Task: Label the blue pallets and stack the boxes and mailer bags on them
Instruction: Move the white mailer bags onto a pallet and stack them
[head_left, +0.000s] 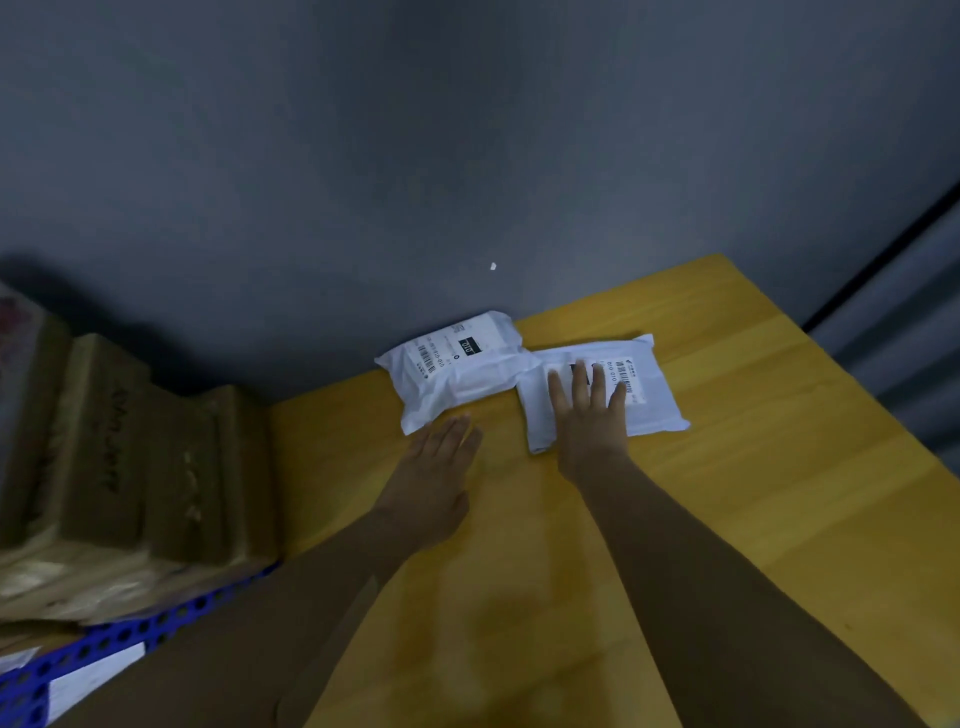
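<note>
The left mailer bag (467, 376) reads "010", the right mailer bag (660, 408) "010 010".

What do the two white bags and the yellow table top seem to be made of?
The left mailer bag and right mailer bag: likely thin plastic film, faintly glossy; it creases and puckers. The table top: probably wood or wood-look laminate, smooth; plank seams show.

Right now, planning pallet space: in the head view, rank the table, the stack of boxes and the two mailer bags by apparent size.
1. table
2. stack of boxes
3. left mailer bag and right mailer bag: look alike, unranked
</note>
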